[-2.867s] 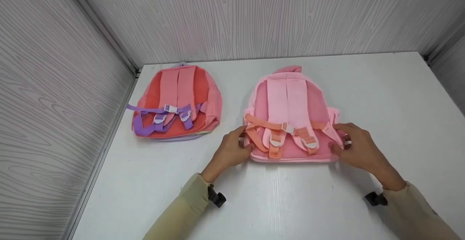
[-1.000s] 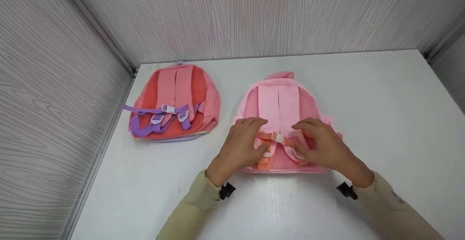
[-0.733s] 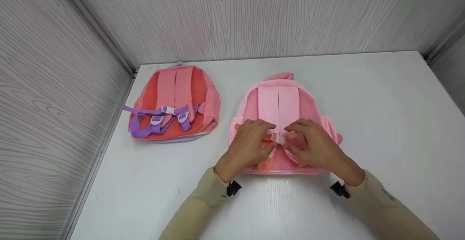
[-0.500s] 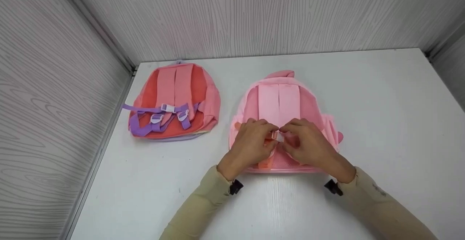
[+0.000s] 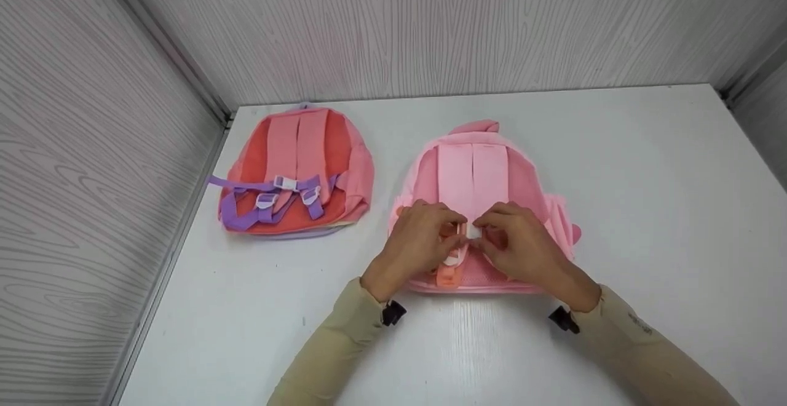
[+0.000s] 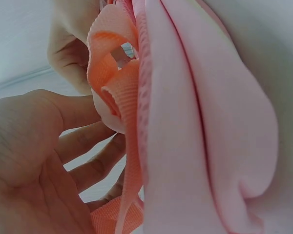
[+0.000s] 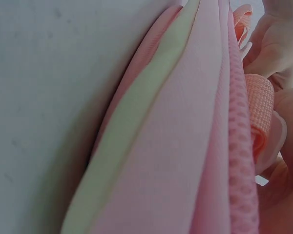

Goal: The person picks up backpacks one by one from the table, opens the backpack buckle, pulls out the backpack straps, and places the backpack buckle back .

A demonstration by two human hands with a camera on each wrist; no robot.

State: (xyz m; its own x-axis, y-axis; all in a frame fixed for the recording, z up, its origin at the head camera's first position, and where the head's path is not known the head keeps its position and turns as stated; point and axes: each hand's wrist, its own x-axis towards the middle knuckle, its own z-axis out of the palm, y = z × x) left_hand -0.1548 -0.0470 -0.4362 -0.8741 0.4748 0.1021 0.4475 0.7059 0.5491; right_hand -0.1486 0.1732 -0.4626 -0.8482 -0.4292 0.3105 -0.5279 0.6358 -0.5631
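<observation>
The pink backpack (image 5: 473, 175) lies on the table with its shoulder straps up. A white side-release buckle (image 5: 473, 231) on its orange chest strap shows between my hands. My left hand (image 5: 418, 240) pinches the left end of that buckle between thumb and fingers. From the other side, my right hand (image 5: 522, 246) pinches its right end, hiding most of that half. Orange webbing (image 6: 103, 68) loops beside the left fingers in the left wrist view. Close to the right hand, the right wrist view shows a folded orange strap (image 7: 260, 105) over the mesh back panel.
A second backpack (image 5: 283, 160), coral red with purple straps and white buckles, lies back left on the white table (image 5: 645, 172). Wood-grain panels (image 5: 418, 31) enclose the back and sides.
My hands let go of the backpack's lower sides and came together over the chest strap, where they now pinch the buckle. The pink backpack shifted slightly left and nearer; the coral one stayed put.
</observation>
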